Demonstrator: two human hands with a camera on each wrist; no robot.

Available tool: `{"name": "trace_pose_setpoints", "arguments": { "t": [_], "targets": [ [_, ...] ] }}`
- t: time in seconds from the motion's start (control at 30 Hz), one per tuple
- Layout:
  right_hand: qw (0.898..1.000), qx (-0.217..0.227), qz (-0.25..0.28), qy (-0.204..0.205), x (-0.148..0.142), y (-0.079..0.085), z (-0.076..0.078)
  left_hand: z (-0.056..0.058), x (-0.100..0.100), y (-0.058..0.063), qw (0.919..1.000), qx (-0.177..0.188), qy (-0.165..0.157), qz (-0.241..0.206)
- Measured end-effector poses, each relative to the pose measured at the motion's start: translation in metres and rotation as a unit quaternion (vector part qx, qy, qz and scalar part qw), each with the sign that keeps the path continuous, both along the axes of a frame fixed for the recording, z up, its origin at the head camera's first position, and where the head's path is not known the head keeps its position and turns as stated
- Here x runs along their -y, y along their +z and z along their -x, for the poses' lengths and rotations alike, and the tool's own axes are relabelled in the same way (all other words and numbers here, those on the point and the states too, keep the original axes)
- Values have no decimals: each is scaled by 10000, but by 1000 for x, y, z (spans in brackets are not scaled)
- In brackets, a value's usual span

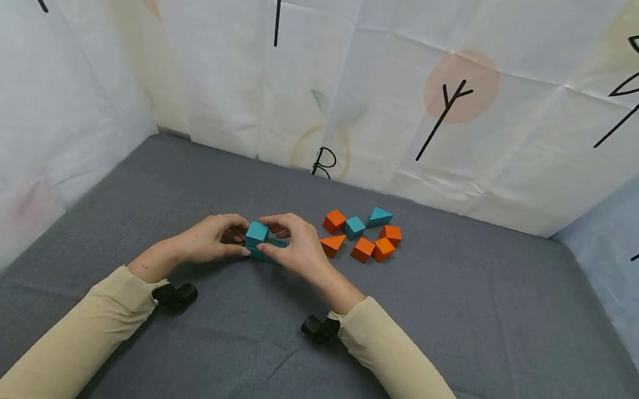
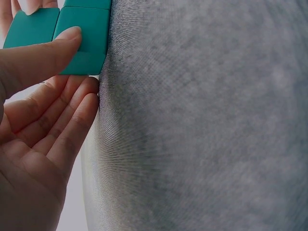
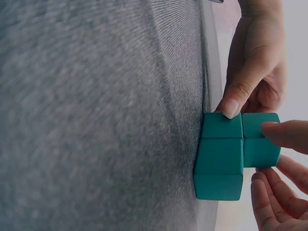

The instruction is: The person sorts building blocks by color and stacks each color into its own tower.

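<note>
A small stack of teal blocks stands on the grey cloth between the two hands. My right hand [image 1: 298,247] pinches the upper teal block [image 1: 257,232], with its thumb on the near face, as the right wrist view shows. That block sits on a lower teal block [image 3: 219,126], beside which another teal block [image 3: 219,163] lies in the bottom row. From the left, my left hand [image 1: 203,240] holds the lower block, its thumb [image 2: 67,45] pressed on the near face and fingers bent around the side. The right hand partly hides the bottom row in the head view.
Right of the hands lies a loose group: several orange blocks [image 1: 363,250], an orange triangular block [image 1: 333,245], a teal cube [image 1: 354,228] and a teal triangular block [image 1: 380,217]. Grey cloth [image 1: 460,323] covers the table. A patterned white curtain [image 1: 377,120] hangs behind.
</note>
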State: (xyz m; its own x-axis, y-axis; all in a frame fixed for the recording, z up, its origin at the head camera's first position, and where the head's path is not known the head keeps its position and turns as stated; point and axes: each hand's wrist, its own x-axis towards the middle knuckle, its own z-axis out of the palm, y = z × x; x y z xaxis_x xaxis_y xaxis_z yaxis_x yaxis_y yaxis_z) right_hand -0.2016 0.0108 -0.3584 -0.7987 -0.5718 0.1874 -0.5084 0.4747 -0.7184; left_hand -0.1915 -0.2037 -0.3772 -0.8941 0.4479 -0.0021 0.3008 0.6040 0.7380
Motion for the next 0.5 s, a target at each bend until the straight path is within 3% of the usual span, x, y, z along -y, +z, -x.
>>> {"name": "trace_pose_setpoints", "arguments": {
  "t": [0.23,0.5],
  "targets": [
    [9998,177,-11,-56,-11,-1,2,0,-1,1,10000,17,49,51],
    [9989,223,33,-419,-30,-1,9,0,-1,2,9999,24,96,141]
  ]
}}
